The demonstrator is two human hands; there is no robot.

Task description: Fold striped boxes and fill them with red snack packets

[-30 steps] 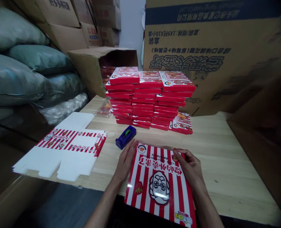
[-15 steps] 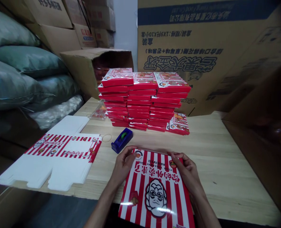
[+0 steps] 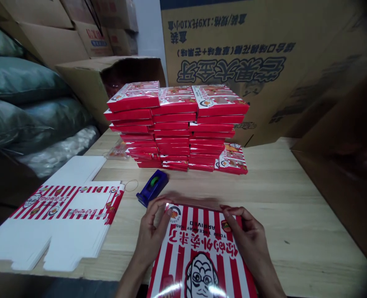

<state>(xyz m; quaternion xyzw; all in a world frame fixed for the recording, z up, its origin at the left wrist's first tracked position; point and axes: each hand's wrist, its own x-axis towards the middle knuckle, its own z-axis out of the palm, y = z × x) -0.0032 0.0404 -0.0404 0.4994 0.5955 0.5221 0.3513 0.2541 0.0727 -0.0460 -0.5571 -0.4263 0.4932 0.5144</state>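
Note:
A flat red-and-white striped cardboard box (image 3: 198, 244), printed with a cartoon face and lettering, lies near the front edge of the table between my hands. My left hand (image 3: 152, 231) grips its far left corner, thumb on top and fingers at the edge. At the far right corner, my right hand (image 3: 248, 231) holds it the same way. The box's near end runs out of the frame. Just beyond my left hand sits a blue tape dispenser (image 3: 152, 188) with a green roll. Behind it rises a stack of red boxes (image 3: 173, 128) in several layers.
Flat unfolded box blanks (image 3: 74, 231) lie on the left of the wooden table (image 3: 295, 231). A rubber band (image 3: 131, 185) and a clear plastic bag (image 3: 118, 151) are nearby. An open carton (image 3: 80, 78) and a large carton (image 3: 226, 49) stand behind; stuffed sacks (image 3: 25, 82) fill the left.
The view has shifted closer and lower on the table. My hands keep hold of the box's far corners, and its near end now reaches further out of the frame.

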